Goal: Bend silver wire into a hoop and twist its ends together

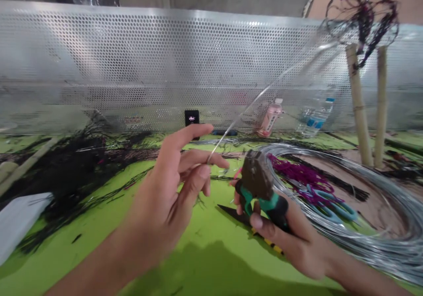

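Between the thumb and fingers of my left hand [178, 186] is the end of a silver wire [243, 113], which rises up and to the right across the mesh panel. My right hand [280, 230] is wrapped round the green-and-black handles of pliers [259, 179], their dark head pointing up. The pliers are to the right of the wire's held end and apart from it. Under my right hand, a black pointed tool with a yellow-and-black handle [269, 244] lies on the green table [205, 265]. A large coil of silver wire [370, 247] rests at the right.
Purple strands [302, 172] and blue-handled scissors [333, 208] lie inside the coil. Bamboo posts [360, 111] hold a dark twig shape at the right. Two bottles, one pink [271, 120], stand by the perforated panel [148, 58]. Black twigs [76, 168] pile at the left.
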A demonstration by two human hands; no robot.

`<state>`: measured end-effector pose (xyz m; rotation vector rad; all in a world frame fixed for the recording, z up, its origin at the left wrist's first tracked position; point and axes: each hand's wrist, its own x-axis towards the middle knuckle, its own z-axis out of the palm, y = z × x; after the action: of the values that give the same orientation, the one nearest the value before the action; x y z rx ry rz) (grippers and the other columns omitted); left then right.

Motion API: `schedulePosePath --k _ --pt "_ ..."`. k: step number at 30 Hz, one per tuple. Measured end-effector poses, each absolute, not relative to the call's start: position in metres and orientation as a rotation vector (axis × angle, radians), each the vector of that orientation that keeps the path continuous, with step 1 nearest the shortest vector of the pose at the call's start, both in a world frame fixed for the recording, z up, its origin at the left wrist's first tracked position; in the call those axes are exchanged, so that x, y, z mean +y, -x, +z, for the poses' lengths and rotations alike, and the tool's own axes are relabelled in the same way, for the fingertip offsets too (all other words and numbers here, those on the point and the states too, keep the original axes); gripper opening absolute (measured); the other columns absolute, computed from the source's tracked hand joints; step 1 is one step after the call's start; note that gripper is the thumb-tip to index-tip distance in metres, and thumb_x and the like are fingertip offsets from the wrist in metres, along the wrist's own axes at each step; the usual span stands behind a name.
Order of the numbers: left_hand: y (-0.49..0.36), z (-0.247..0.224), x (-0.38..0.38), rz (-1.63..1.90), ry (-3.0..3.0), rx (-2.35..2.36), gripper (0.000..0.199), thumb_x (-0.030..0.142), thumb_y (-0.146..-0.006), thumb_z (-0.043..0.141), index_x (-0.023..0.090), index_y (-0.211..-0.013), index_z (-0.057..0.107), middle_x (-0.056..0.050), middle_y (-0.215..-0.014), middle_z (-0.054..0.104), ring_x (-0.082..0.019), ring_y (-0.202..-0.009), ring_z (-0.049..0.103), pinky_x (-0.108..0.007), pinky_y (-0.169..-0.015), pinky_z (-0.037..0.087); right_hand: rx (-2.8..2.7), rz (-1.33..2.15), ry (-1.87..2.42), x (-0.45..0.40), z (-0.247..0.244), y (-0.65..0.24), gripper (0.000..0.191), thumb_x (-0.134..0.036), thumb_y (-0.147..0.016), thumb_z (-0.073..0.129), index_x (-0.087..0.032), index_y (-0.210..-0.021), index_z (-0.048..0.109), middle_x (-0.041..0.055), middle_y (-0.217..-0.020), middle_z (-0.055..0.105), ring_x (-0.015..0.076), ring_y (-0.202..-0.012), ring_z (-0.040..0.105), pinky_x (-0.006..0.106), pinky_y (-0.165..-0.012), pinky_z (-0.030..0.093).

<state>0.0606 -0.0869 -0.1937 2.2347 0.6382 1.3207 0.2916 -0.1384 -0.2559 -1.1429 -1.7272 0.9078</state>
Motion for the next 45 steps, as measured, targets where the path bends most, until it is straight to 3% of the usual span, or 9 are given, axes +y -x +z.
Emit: schedulePosePath --k 4,8,13,20,23,28,35,39,45 --pt "-0.073 -0.184 -0.08 1.27 -2.193 0.612 0.029 0.022 -0.104 0.047 0.03 -0.132 0.046 -0.002 -0.102 0.073 -0.012 -0.066 0.066 -0.025 -0.061 0.059 -1.756 0.684 1.178 -0.141 -0.253 -0.298 0.036 -0.056 -0.096 0.058 -0.027 -0.117 0.062 0.0051 -0.086 0.064 0.0229 -0.081 0.063 0.031 -0.064 0.054" --pt "-0.082 -0.181 -0.076 1.171 -2.128 0.641 0.012 0.029 -0.104 0.052 0.024 -0.112 0.059 -0.003 -0.091 0.071 -0.012 -0.068 0.064 -0.024 -0.058 0.057 -1.68 0.689 1.145 -0.139 -0.261 -0.301 0.033 -0.051 -0.094 0.062 -0.026 -0.115 0.061 0.0071 -0.1 0.068 0.0226 -0.085 0.065 0.032 -0.069 0.058" --pt "-0.086 -0.183 -0.075 1.185 -2.173 0.587 0.015 0.027 -0.104 0.053 0.025 -0.102 0.068 0.003 -0.08 0.067 -0.011 -0.072 0.064 -0.022 -0.065 0.053 -1.671 0.711 1.113 -0.132 -0.258 -0.299 0.032 -0.055 -0.097 0.058 -0.024 -0.104 0.064 0.0051 -0.092 0.064 0.0198 -0.079 0.059 0.029 -0.065 0.051" --pt "-0.084 -0.187 -0.073 1.263 -2.132 0.676 0.024 0.039 -0.104 0.05 0.024 -0.107 0.067 0.003 -0.064 0.045 -0.011 -0.053 0.041 -0.025 -0.043 0.031 -1.688 0.611 1.124 -0.119 -0.257 -0.304 0.031 -0.051 -0.099 0.054 -0.022 -0.106 0.062 0.0053 -0.092 0.064 0.0208 -0.083 0.059 0.03 -0.069 0.05" --pt "-0.081 -0.187 -0.076 1.204 -2.166 0.689 0.017 0.034 -0.103 0.052 0.024 -0.105 0.065 0.003 -0.066 0.051 -0.011 -0.052 0.043 -0.024 -0.042 0.032 -1.825 0.41 1.137 -0.113 -0.265 -0.308 0.028 -0.041 -0.1 0.056 -0.024 -0.122 0.059 0.0058 -0.101 0.066 0.0224 -0.089 0.062 0.033 -0.076 0.051" --pt "-0.082 -0.183 -0.083 1.283 -2.375 0.706 0.007 0.022 -0.098 0.056 0.024 -0.097 0.063 0.005 -0.071 0.062 -0.009 -0.059 0.056 -0.021 -0.049 0.041 -1.928 0.051 1.103 -0.103 -0.276 -0.31 0.047 -0.034 -0.098 0.057 -0.026 -0.143 0.045 0.0097 -0.116 0.067 0.0254 -0.095 0.066 0.037 -0.079 0.053" --pt "-0.078 -0.17 -0.095 1.429 -2.625 0.752 0.01 0.022 -0.099 0.054 0.023 -0.094 0.061 0.006 -0.072 0.066 -0.008 -0.057 0.058 -0.021 -0.058 0.048 -1.873 -0.163 1.014 -0.076 -0.273 -0.309 0.058 -0.028 -0.096 0.058 -0.026 -0.15 0.038 0.0139 -0.135 0.06 0.0305 -0.117 0.063 0.043 -0.089 0.056" --pt "-0.068 -0.161 -0.1 1.478 -2.753 0.777 0.013 0.019 -0.101 0.051 0.021 -0.094 0.062 0.004 -0.078 0.067 -0.009 -0.065 0.061 -0.022 -0.06 0.045 -1.849 -0.265 0.878 -0.056 -0.257 -0.301 0.063 -0.024 -0.091 0.059 -0.026 -0.15 0.038 0.0135 -0.137 0.058 0.0307 -0.117 0.062 0.047 -0.094 0.055" --pt "-0.057 -0.15 -0.105 1.454 -2.813 0.774 0.017 0.014 -0.1 0.051 0.019 -0.086 0.059 0.007 -0.068 0.055 -0.006 -0.056 0.049 -0.019 -0.056 0.039 -1.784 -0.432 0.618 -0.02 -0.239 -0.277 0.065 -0.033 -0.087 0.055 -0.028 -0.15 0.039 0.0116 -0.134 0.059 0.0325 -0.118 0.06 0.053 -0.09 0.057"
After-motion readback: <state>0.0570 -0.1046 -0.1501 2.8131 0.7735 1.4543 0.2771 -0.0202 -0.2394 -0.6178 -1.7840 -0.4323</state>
